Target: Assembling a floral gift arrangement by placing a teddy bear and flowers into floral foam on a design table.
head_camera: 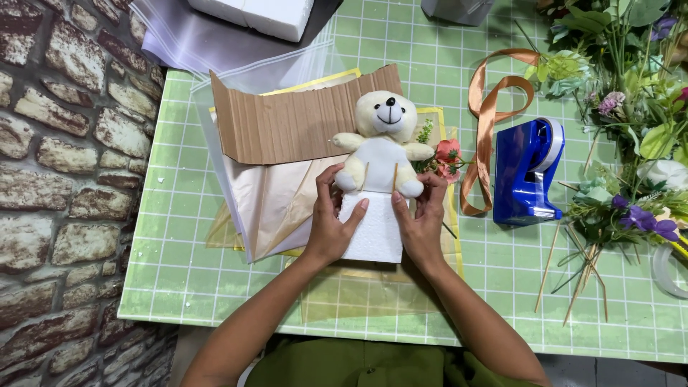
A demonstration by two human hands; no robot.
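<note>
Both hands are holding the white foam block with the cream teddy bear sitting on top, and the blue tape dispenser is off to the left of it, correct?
Not quite. In the head view the blue tape dispenser sits to the right, not left. The rest holds: left hand and right hand hold the white foam block, cream teddy bear on top.

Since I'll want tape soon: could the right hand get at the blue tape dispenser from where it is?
Probably yes. The right hand is pressed against the white foam block, and the blue tape dispenser stands just to its right on the green mat, with only an orange ribbon lying between.
</note>
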